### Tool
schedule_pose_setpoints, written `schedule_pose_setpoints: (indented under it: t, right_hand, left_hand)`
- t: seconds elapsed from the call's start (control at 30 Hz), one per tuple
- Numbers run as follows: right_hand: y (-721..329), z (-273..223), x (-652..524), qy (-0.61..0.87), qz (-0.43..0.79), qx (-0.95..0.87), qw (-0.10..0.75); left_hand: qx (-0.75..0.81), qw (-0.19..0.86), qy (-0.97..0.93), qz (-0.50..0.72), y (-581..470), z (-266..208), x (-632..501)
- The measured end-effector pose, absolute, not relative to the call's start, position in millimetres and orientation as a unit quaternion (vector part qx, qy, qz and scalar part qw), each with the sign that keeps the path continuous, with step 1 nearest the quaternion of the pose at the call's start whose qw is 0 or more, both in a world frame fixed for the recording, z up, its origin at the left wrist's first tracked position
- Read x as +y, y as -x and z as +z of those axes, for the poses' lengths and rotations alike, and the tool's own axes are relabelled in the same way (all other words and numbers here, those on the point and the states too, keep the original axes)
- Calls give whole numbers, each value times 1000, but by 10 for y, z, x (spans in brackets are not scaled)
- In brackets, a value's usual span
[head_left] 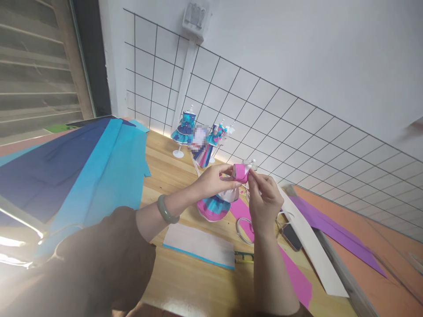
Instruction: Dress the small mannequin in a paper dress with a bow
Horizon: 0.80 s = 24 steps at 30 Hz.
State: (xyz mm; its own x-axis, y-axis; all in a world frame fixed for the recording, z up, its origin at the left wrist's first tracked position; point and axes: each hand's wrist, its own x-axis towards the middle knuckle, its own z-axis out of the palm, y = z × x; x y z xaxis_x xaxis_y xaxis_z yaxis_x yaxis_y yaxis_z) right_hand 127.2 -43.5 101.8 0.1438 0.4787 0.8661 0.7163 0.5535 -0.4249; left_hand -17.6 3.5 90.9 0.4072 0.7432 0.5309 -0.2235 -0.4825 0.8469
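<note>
My left hand (213,178), with a green bangle on its wrist, is closed around the bodice of a small white dress form (247,167). A bright pink paper strip (240,173) wraps around that bodice. At its right side my right hand (266,196) pinches the strip's edge between thumb and fingers; the exact pinch point is partly hidden. Below the hands, tilted over the table, hangs a layered skirt (216,207) in white, blue and pink, which seems to belong to the same form.
Small dressed forms, one in a blue dress (185,127), stand at the back. On the wooden table (158,163) are a white-and-blue folded sheet (200,246), pink paper (297,277), a phone (291,237) and a long white strip (317,246). Large blue sheets (125,171) lie left.
</note>
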Motion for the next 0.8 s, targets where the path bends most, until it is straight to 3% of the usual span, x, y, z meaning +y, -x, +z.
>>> schedule_pose_setpoints:
  t: [0.43,0.57,0.8]
  right_hand:
    - [-1379,1117,-432,485,225,-522,664]
    - [-1366,1129,-463,482,194,-550,654]
    - [-1285,1088,-503,492,-8,-619,612]
  left_hand:
    - [175,478,-700,501,178,933,-10]
    - [178,478,-701,499,176,927,-12]
    - [177,476,-695,510,159,900,13]
